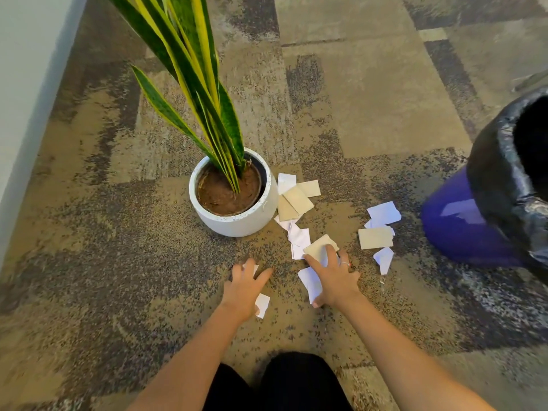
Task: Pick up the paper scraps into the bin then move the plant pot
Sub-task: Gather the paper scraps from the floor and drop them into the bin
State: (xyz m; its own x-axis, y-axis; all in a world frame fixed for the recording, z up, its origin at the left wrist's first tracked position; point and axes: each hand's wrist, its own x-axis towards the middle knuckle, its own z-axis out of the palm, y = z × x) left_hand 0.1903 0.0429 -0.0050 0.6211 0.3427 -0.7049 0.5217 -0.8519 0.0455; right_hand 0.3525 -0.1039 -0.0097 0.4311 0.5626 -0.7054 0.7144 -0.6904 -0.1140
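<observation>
Paper scraps (299, 200) litter carpet between soil-filled plant pot (237, 221) and black-lined bin (462, 232); both hands spread flat on scraps.

Under my knees the carpet (370, 108) is rough, matt, mottled pile, and the paper scraps (296, 200) on it are thin and flat, some white, some dull tan. The plant pot (237, 221) looks like smooth speckled white ceramic; the bin (462, 232) is glossy purple plastic, lined with a crinkly, shiny black bag (504, 161).

Patchy brown-grey carpet (370, 99), pale wall (26, 69) at left, perhaps dark trousers (293, 381) below.
</observation>
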